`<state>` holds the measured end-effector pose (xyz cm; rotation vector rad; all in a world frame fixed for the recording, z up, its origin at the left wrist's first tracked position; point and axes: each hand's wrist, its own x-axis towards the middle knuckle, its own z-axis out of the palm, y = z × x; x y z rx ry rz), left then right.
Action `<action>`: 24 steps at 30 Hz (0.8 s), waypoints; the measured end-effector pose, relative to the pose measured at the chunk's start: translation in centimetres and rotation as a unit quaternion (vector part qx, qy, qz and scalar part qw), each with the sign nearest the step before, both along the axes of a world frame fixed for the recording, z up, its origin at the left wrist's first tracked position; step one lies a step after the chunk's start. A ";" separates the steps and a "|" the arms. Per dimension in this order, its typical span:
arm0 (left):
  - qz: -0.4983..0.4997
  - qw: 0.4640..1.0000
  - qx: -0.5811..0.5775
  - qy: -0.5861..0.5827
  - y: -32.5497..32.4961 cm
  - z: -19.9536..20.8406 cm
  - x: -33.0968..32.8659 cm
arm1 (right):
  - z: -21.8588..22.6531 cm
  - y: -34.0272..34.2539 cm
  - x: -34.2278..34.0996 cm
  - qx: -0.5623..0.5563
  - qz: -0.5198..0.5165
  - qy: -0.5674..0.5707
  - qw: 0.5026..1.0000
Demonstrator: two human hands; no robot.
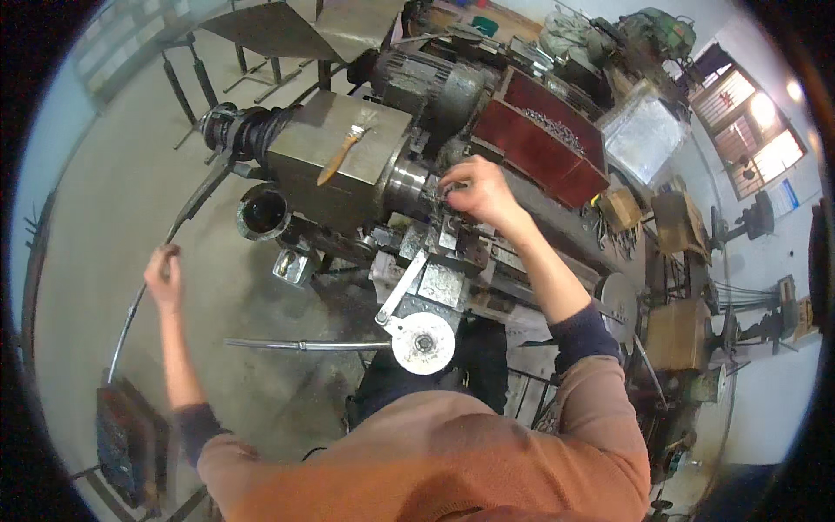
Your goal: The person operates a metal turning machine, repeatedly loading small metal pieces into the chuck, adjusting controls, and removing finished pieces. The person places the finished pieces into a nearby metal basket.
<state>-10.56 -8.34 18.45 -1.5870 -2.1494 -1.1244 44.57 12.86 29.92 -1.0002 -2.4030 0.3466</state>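
Note:
My left hand (163, 277) is out to the left, its fingers wrapped round a long metal lever (197, 202) that slants down from the rear end of a small lathe's headstock (330, 130). At the front of that headstock, my right hand (480, 193) is by the round steel chuck (406, 183). Its fingers are bent together close to the chuck's face; whatever they pinch is too small to make out. Below this hand is the metal tool slide (444, 283), with a flat handle and a round pale disc (424, 343) nearest my body.
A wooden-handled brush (337, 161) lies on top of the headstock. Behind stand an electric motor (426, 83) and a dark red tray (531, 143) holding many small metal pieces. A long rod (304, 345) juts left from the disc. Cardboard boxes (678, 335) stand at right.

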 end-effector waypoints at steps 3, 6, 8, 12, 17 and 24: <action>-0.052 0.952 -0.213 -0.214 4.7 -11.0 2.6 | 1.1 -2.4 5.1 0.014 -0.035 0.058 0.998; -0.086 0.878 -0.431 -0.192 8.3 -16.5 8.8 | 1.2 -5.1 12.4 -0.027 -0.116 0.033 0.992; -0.093 0.869 -0.478 -0.089 9.9 -18.4 11.9 | -0.2 -7.3 18.1 -0.053 -0.187 0.013 0.981; -0.120 0.831 -0.517 0.166 9.5 -14.4 11.7 | -1.9 -12.4 26.3 -0.140 -0.363 0.034 0.921; -0.067 0.877 -0.460 0.121 7.6 -12.8 10.1 | -4.3 -16.3 37.2 -0.132 -0.503 0.008 0.854; -0.057 0.875 -0.438 -0.199 -1.4 -6.0 11.4 | -11.8 -25.2 58.8 -0.201 -0.604 -0.309 0.706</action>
